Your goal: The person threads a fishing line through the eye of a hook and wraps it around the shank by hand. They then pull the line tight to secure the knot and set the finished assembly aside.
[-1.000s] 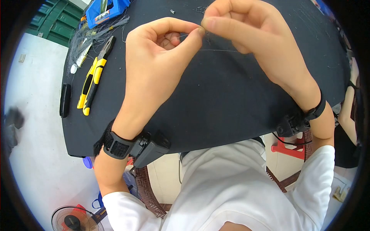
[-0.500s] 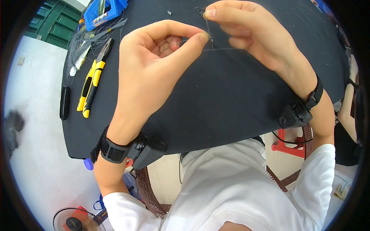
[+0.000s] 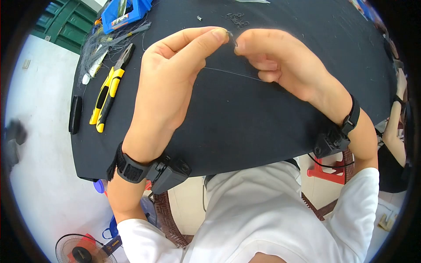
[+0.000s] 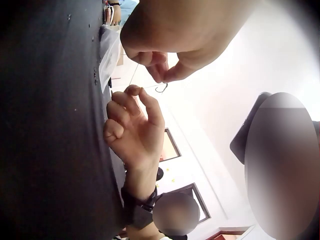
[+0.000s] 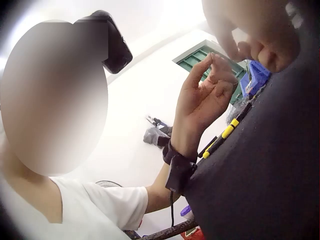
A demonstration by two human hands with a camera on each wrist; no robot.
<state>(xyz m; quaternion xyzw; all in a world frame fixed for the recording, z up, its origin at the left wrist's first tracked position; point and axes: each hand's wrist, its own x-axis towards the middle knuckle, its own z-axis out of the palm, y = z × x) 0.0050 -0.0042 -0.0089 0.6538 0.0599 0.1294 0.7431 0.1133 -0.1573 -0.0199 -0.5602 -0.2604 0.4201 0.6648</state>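
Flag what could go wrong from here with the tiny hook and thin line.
The small metal fish hook, pinched by the left hand, hangs bare close to the right hand; its point could prick a finger. The thin clear line that the right hand pinches is barely visible, so it might slip free or snag.

We are holding both hands up close together, fingertips almost meeting. Our left hand (image 3: 169,74) is pinching thumb against index, its fingers (image 3: 197,39) stretching out toward the right, the others loosely curling behind. Our right hand (image 3: 280,61) is pinching thumb to index as well, its remaining fingers curling into the palm. Both forearms (image 3: 120,197) are angling back toward our chest, elbows spreading wide.
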